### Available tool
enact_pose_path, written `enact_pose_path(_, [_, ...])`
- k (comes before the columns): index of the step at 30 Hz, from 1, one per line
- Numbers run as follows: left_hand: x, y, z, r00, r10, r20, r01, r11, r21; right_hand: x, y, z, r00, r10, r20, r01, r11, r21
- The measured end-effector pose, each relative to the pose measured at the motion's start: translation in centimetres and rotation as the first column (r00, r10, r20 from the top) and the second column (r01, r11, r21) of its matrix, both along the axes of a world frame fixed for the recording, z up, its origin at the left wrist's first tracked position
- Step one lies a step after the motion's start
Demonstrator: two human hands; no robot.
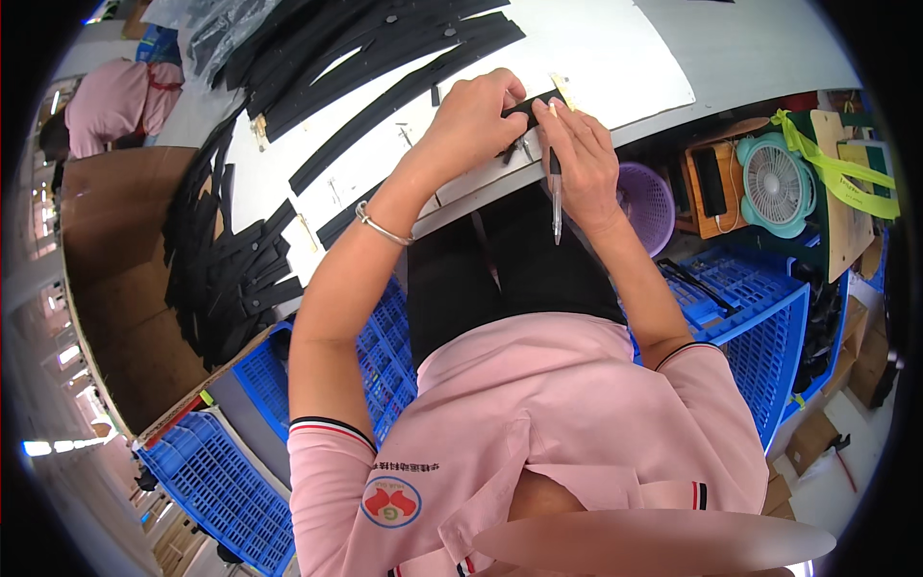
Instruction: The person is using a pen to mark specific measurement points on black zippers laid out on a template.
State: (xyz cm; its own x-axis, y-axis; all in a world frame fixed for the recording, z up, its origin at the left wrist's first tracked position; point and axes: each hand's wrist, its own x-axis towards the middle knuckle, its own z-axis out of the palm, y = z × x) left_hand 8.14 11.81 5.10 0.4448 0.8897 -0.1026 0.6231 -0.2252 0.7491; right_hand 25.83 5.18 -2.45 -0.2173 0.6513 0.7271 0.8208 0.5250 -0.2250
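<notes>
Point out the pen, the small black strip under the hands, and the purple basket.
pen (556,197), head view, on its clear barrel below the right hand.
small black strip (524,106), head view, on the part showing between the hands.
purple basket (649,207), head view, on its mesh wall.

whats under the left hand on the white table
A short black strip runs out from under the left hand toward the right hand, which holds a pen. The strip's covered end is hidden.

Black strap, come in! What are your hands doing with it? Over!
Left hand pressing black strap flat at the white table edge. Right hand holding a pen, fingertips on strap. Nothing in the way.
</notes>
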Motion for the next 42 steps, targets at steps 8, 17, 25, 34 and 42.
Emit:
enact_pose_path(8, [-3.2, -1.1, 0.4, 0.999, -0.017, -0.047, 0.018, 1.000, 0.019, 0.2, 0.3, 0.1, 1.000, 0.001, -0.025, -0.002, 1.000, -0.016])
enact_pose_path(17, [-2.0, -5.3, -2.7, 0.973, 0.228, 0.021, -0.204, 0.818, 0.537, -0.9, -0.5, 0.6, 0.998, -0.041, -0.040, 0.040, 0.999, -0.027])
enact_pose_path(25, [0.1, -6.6, -5.0, 0.896, 0.373, 0.241, -0.442, 0.696, 0.567, 0.2, 0.3, 1.0, 0.998, 0.037, -0.047, -0.039, 0.999, -0.033])
enact_pose_path(34, [-0.1, -6.7, -5.2, 0.891, 0.381, 0.246, -0.451, 0.682, 0.576, -0.2, 3.7, 4.6, 0.736, -0.022, -0.677, -0.430, 0.757, -0.491])
enact_pose_path(42, [0.0, -6.6, -5.1, 0.892, 0.378, 0.247, -0.449, 0.678, 0.583, -1.1, 4.6, 2.8, 0.788, 0.081, -0.610, -0.440, 0.768, -0.466])
